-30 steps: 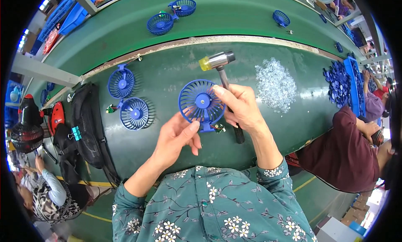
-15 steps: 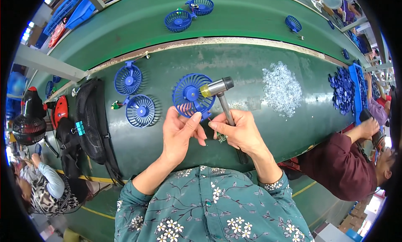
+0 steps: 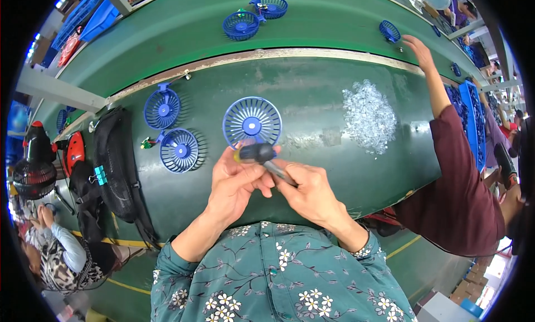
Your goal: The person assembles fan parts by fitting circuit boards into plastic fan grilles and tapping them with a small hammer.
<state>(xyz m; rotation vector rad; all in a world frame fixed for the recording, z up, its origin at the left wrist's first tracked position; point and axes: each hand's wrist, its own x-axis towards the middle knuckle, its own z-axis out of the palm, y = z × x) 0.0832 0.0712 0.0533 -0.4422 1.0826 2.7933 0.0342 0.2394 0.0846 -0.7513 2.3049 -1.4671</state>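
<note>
A round blue fan cage (image 3: 252,107) with radial ribs and a pale centre is in front of me. My left hand (image 3: 229,182) grips its near edge, fingers curled beneath and thumb bent inward. My right hand (image 3: 311,192) is closed round the handle of a hammer (image 3: 257,153). The hammer's dark, motion-blurred head hangs over the cage's near rim and my left fingertips, hiding the part of the cage there. Left of my hands lie two more blue fan cages, one farther (image 3: 163,109) and one nearer (image 3: 179,151), with small wired parts attached.
A heap of small clear pieces (image 3: 369,118) lies on the green bench to the right. Beyond runs a green belt (image 3: 323,29) carrying more fan cages. A black bag (image 3: 114,160) lies left. At right, a co-worker's arm (image 3: 437,93) reaches over the bench by a blue bin (image 3: 471,127).
The hammer head has swung down and left, from the cage's right side to its near rim. The cage has turned flatter to view. A co-worker's arm has stretched out toward the belt.
</note>
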